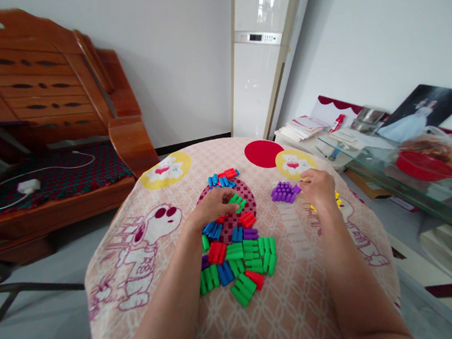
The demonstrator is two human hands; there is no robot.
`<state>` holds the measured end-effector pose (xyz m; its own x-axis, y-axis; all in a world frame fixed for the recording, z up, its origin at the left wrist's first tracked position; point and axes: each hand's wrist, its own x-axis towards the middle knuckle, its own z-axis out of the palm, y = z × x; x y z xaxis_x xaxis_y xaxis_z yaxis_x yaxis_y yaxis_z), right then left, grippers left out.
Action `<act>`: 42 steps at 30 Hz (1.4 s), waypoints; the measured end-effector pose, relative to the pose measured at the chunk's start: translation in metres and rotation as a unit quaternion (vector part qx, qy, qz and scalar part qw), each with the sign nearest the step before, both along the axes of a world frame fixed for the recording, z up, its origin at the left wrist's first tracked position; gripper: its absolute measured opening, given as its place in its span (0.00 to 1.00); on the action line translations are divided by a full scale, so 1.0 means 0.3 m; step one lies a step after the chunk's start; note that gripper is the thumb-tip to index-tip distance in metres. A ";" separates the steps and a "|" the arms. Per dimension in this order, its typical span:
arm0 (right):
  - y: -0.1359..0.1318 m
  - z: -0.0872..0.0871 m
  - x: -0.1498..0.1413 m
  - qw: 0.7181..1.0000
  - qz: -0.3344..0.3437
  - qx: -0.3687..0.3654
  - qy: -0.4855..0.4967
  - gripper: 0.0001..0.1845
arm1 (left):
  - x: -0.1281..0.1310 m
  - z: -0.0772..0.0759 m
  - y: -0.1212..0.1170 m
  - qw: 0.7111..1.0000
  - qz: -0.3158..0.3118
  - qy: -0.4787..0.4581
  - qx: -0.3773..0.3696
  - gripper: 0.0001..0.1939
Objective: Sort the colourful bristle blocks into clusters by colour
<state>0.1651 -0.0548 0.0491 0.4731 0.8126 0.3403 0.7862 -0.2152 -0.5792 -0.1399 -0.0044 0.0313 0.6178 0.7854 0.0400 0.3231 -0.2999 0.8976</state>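
Small plastic pegs in green, red, blue and purple lie in a loose heap (240,263) on the patterned tablecloth (301,300). My left hand (212,206) rests palm down over the heap's far part, fingers curled on a green peg cluster (237,202). My right hand (318,187) is further right, fingers closed beside a group of purple pegs (282,192), its fingertips touching one purple peg. Yellow pegs (336,198) peek out from under that hand. More blue and red pegs (222,179) lie beyond the left hand.
A wooden bench (48,127) with a white cable stands to the left. A tall white air conditioner (258,56) is in the corner. To the right is a glass table (408,169) with a red bowl, papers and a photo.
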 end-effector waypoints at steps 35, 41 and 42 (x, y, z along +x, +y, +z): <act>-0.020 -0.045 -0.318 0.917 0.372 -0.066 0.128 0.12 | 0.032 0.000 -0.014 0.992 -0.001 -0.099 -0.077 0.24; -0.018 0.010 -0.142 0.950 0.272 -0.126 -0.090 0.07 | -0.034 0.014 0.007 0.993 0.074 -0.085 -0.017 0.19; -0.018 0.013 -0.121 0.945 0.257 -0.149 -0.139 0.07 | -0.052 0.015 0.013 0.993 0.091 -0.076 -0.004 0.18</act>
